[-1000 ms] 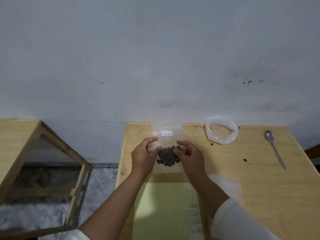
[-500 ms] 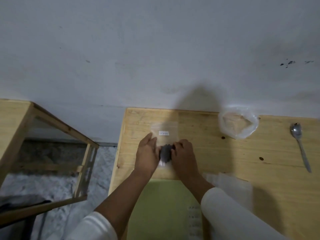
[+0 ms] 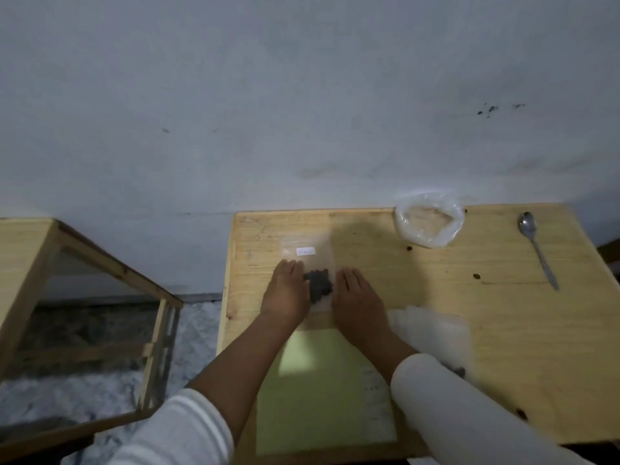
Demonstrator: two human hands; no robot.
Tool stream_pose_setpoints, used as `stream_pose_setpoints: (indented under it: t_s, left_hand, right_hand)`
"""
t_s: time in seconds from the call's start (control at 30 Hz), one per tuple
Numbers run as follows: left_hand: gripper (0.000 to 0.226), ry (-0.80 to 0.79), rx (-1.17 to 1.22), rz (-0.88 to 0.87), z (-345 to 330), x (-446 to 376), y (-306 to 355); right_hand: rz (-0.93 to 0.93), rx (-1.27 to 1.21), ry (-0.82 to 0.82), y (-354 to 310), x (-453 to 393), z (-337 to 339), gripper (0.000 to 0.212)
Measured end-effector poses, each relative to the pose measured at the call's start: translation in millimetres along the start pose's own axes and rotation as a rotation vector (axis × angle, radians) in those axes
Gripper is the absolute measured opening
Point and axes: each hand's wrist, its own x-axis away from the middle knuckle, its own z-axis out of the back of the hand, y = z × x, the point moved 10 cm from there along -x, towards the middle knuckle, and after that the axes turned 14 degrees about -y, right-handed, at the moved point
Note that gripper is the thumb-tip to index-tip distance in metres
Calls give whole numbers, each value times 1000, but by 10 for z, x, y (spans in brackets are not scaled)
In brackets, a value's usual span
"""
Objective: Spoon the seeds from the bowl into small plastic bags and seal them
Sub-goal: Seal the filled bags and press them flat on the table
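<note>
Change: a second ago our fingers were curled and pinching the small plastic bag (image 3: 310, 263) above the seeds; now both hands lie flat on it, so we judge we have gone from gripping to smoothing it down against the table (image 3: 469, 317).
Meaning for the task: we read this as pressing out air and flattening ahead of, or as part of, sealing; whether the bag's mouth is already closed we cannot tell.
Green sheet (image 3: 322, 391): nearest us, lying flat on the table between our forearms, faint print along its right side.
Loose plastic (image 3: 432, 333): a pale heap just right of our right wrist, probably spare bags; a few dark specks show near its front edge, too blurred to name.
Left hand (image 3: 287, 292): fingers straight, palm down on the left side of the bag.
Right hand (image 3: 357, 297): fingers straight, palm down on the right side, holding nothing.
Seeds (image 3: 318, 285): a dark clump inside the bag, between our two hands.
Bag label (image 3: 306, 251): a small white tag on the far part of the bag, unreadable.
Bowl (image 3: 429, 221): at the far edge, a clear plastic-lined container that looks nearly empty of seeds.
Spoon (image 3: 536, 246): far right, lying idle, well apart from both hands.
Stray seeds (image 3: 475, 276): a few dark dots on the bare wood.
</note>
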Motion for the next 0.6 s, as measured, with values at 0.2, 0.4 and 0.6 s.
stream_pose_setpoints:
  t_s: [0.2, 0.4, 0.6]
  left_hand:
    - [38, -3, -37, -246, -273, 314, 600]
    - [43, -113, -17, -409, -804, 646, 1190]
    - [46, -275, -21, -362, -1273, 739, 1357]
  right_hand:
    - [-212, -95, 173, 575, 658, 260, 44]
    - [-527, -396, 245, 1308, 1525, 25, 45]
    - [-644, -613, 215, 1609, 1822, -267, 44]
